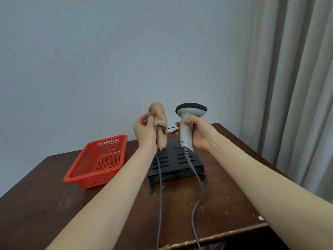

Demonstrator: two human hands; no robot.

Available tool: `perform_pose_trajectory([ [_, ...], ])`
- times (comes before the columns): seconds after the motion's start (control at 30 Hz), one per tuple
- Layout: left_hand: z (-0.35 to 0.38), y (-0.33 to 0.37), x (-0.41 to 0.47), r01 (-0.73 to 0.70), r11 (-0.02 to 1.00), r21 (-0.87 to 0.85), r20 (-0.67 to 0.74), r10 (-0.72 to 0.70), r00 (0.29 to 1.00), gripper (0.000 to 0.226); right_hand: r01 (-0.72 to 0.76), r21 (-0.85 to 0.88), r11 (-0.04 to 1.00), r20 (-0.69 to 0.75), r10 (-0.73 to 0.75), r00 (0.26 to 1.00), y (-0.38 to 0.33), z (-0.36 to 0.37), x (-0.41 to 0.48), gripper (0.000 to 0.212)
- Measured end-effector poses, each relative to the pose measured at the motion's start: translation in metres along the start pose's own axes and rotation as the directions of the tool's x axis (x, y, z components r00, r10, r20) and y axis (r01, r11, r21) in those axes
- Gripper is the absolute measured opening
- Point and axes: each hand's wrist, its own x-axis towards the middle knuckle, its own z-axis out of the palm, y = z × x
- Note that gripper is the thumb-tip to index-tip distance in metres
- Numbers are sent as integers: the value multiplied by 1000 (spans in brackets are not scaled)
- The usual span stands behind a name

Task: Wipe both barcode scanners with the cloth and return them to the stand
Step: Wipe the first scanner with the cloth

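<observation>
My right hand (197,132) grips the handle of a grey barcode scanner (189,121) with a black head, held upright above the black slotted stand (173,163). Its grey cable (196,201) hangs down across the table. My left hand (145,131) holds a bunched tan cloth (159,123) just left of the scanner, a small gap apart from it. A second grey cable (160,195) runs from behind my left wrist over the stand toward me. The second scanner is hidden.
A red perforated plastic basket (98,161) stands on the dark wooden table (54,204) left of the stand. The table's front edge is chipped. Grey curtains (292,87) hang at the right, a plain wall behind.
</observation>
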Motion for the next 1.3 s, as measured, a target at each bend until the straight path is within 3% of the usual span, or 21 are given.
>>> perform_pose_trajectory([
  [0.1,3,5,-5,-278,954,115,62,273,960,17,2,-24,1000,1,-2,1000,4,2,1,29],
  [0.17,9,5,-14,-487,834,259,258,426,867,20,39,-86,996,-12,-41,999,6,6,1,13],
  [0.23,12,1,-20,-641,663,386,482,447,753,22,67,-101,993,-10,-68,998,9,9,3,14],
  [0.4,16,-3,-20,-715,409,568,624,353,697,53,76,23,997,89,-77,993,5,6,-1,30],
  [0.47,22,1,-22,-729,302,614,631,366,684,45,108,-1,994,117,-107,987,4,4,0,36],
  [0.57,29,3,-29,-757,173,630,654,408,637,16,114,-8,993,98,-112,989,3,3,3,45],
  [0.67,24,-3,-29,-815,164,556,714,408,569,11,63,52,997,19,-65,998,2,-2,6,55],
  [0.8,6,-11,-25,-888,255,383,792,404,458,29,15,65,998,9,-16,1000,0,-4,7,50],
  [0.87,1,-11,-24,-863,329,383,751,434,498,30,-6,69,998,4,6,1000,2,-2,9,52],
  [1.0,10,-2,-14,-739,496,456,538,508,673,27,-39,25,999,47,38,998,7,4,8,48],
  [1.1,21,0,-19,-747,412,522,548,509,664,30,-27,-7,1000,41,27,999,7,6,9,37],
  [1.2,20,-7,-29,-747,370,553,588,462,664,30,-31,-25,999,41,32,999,4,4,3,42],
  [1.3,11,-18,-39,-802,317,505,668,445,597,25,-106,55,993,12,106,994,3,-4,2,51],
])
